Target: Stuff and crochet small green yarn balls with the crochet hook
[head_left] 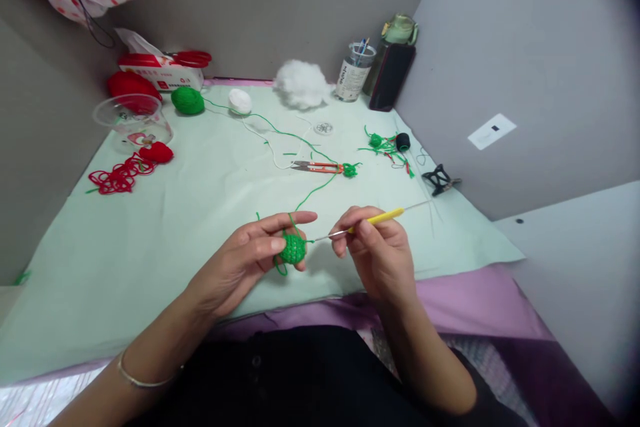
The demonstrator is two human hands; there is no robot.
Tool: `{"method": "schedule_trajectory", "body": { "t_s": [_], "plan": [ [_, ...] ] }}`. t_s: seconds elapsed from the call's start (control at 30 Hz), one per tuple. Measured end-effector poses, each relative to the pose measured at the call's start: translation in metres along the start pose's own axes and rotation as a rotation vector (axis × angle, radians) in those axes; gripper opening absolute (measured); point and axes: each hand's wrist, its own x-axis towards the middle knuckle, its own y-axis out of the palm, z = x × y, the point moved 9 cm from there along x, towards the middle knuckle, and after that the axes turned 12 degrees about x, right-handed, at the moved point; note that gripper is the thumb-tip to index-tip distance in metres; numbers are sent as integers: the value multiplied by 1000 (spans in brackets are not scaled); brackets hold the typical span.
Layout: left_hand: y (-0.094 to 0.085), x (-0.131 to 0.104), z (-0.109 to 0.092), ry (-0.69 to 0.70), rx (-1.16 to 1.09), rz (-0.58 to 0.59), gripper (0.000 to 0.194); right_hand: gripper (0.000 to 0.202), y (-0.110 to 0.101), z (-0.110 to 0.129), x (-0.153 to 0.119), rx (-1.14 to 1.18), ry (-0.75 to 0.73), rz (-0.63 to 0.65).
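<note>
My left hand (255, 243) pinches a small round green crochet piece (293, 250) between thumb and fingers. Its index finger is stretched out, with green yarn (311, 199) passing over it. In my right hand (377, 250) is a crochet hook (385, 217) with a yellow handle, held like a pen. The hook's metal tip points left and carries a green loop at the piece's right edge. From my left hand the yarn runs up past the thread snips (317, 167) towards a green yarn ball (188, 101) at the back left.
White stuffing (301, 83), a white yarn ball (240, 101) and a jar (355, 73) of pens stand at the back. Red yarn (117, 175) and a clear plastic cup (131, 123) lie left. Green scraps (387, 147), a black clip (440, 180) and a phone (393, 77) are right, beside the wall.
</note>
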Motion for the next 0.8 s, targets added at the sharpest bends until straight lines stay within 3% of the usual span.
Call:
{"method": "schedule_trajectory", "body": {
  "t_s": [0.13, 0.33, 0.6, 0.8],
  "plan": [
    [-4, -1, -3, 56, 144, -54, 46, 15, 14, -6, -4, -17, 25, 135],
    [-6, -1, -2, 74, 316, -133, 61, 20, 26, 6, -10, -356, -199, 212],
    [-7, -7, -24, 223, 617, -252, 54, 17, 6, -13, -5, -103, -24, 121],
    [-6, -7, -30, 260, 690, -256, 53, 18, 7, -10, -4, -135, 7, 139]
  ]
}}
